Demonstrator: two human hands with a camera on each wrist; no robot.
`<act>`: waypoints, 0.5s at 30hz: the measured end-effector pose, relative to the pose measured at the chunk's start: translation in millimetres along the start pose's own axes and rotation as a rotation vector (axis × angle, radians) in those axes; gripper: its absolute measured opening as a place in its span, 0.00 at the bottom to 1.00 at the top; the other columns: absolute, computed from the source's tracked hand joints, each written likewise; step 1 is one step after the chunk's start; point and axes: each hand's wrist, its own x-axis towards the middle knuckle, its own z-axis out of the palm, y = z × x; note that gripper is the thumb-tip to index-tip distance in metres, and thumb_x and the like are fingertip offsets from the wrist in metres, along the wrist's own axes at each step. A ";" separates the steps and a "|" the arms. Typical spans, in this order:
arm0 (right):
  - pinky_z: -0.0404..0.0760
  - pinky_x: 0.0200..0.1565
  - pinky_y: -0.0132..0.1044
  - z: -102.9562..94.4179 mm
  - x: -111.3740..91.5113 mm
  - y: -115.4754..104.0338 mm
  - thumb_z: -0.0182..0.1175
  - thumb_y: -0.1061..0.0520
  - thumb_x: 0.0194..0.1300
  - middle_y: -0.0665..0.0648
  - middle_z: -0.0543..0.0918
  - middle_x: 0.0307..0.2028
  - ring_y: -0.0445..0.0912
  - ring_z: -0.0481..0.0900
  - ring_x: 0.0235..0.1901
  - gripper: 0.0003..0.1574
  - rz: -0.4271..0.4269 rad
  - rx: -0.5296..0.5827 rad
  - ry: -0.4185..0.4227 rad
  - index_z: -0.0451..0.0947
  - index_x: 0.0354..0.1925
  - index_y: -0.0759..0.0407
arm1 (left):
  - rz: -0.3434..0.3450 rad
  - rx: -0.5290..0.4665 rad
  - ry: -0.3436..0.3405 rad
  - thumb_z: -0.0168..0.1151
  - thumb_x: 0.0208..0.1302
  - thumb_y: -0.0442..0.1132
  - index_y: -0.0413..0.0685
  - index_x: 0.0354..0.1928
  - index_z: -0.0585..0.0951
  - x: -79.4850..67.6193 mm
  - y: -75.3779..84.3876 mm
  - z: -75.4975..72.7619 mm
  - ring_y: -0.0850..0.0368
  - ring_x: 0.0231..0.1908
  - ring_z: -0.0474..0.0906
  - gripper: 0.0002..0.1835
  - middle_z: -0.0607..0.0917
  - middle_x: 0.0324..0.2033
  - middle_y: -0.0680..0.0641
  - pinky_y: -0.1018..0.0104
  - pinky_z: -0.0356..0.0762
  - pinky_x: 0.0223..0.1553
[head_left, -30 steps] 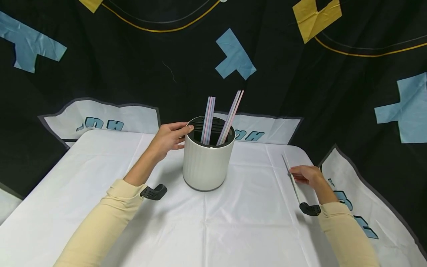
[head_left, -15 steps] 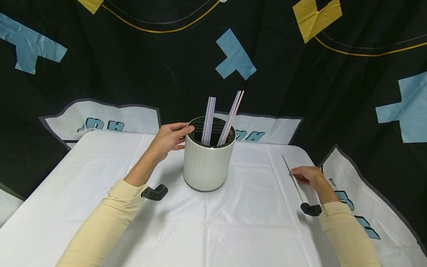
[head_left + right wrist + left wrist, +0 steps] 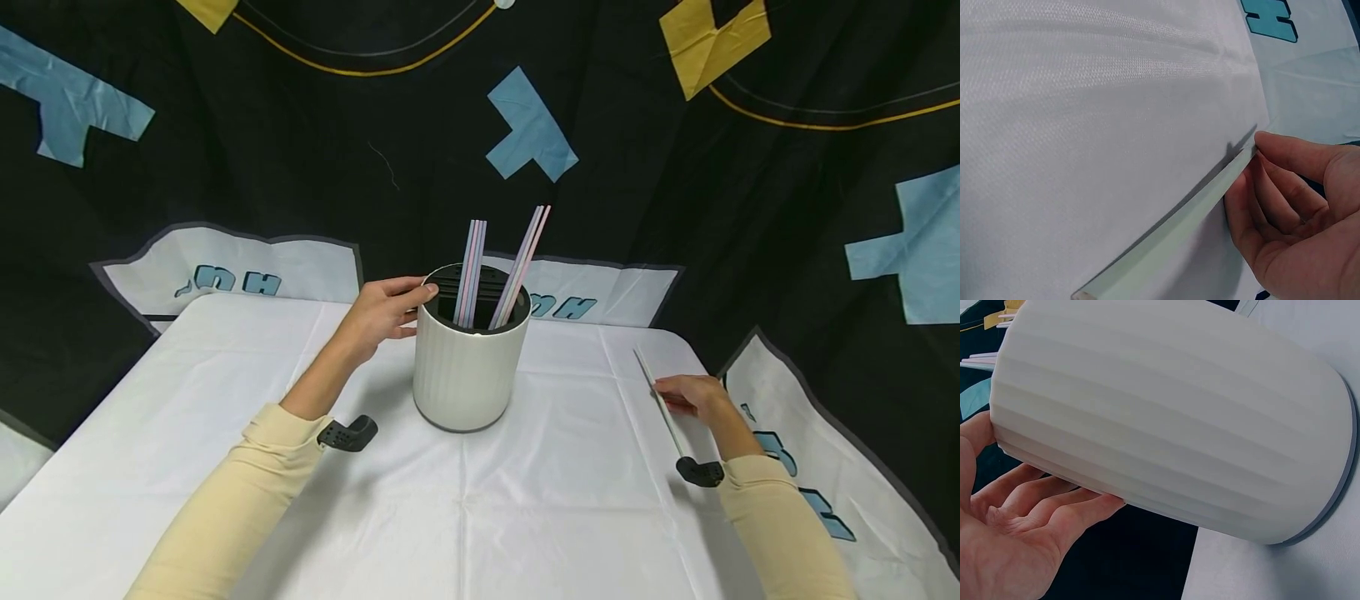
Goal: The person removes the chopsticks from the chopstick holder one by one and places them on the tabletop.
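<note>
A white ribbed utensil holder (image 3: 467,383) with a black slotted top stands upright on the white-covered table. Two bundles of slim pastel chopsticks (image 3: 467,275) rise from its slots, one leaning right. My left hand (image 3: 382,310) holds the holder's left side, thumb on the rim and fingers against the outer wall; the left wrist view shows those fingers (image 3: 1085,509) along the ribs. Far to the right, my right hand (image 3: 688,392) pinches a single pale green-white chopstick (image 3: 1179,225) between thumb and fingers, low over the cloth. Its far tip is partly hidden in the right wrist view.
White cloth (image 3: 555,467) covers the table, with faint fold creases. Behind it hangs a black fabric backdrop (image 3: 420,150) with blue and yellow shapes. A black wrist-worn device (image 3: 348,433) sits at each cuff.
</note>
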 end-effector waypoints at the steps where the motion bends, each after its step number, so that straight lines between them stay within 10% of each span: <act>1: 0.85 0.32 0.27 -0.6 0.4 1.3 0.67 0.60 0.66 0.42 0.83 0.22 0.36 0.81 0.26 0.25 0.002 0.009 -0.004 0.78 0.56 0.75 | -0.005 0.003 0.000 0.65 0.69 0.50 0.45 0.71 0.72 -0.3 -0.6 0.3 0.42 0.66 0.75 0.32 0.76 0.68 0.44 0.47 0.80 0.61; 15: 0.87 0.36 0.29 -13.7 -1.8 -9.2 0.61 0.62 0.71 0.47 0.88 0.26 0.38 0.86 0.27 0.07 0.027 0.196 -0.127 0.86 0.36 0.61 | 0.007 0.005 0.003 0.65 0.70 0.49 0.45 0.71 0.72 -0.1 0.9 0.3 0.42 0.66 0.75 0.32 0.76 0.68 0.44 0.47 0.80 0.60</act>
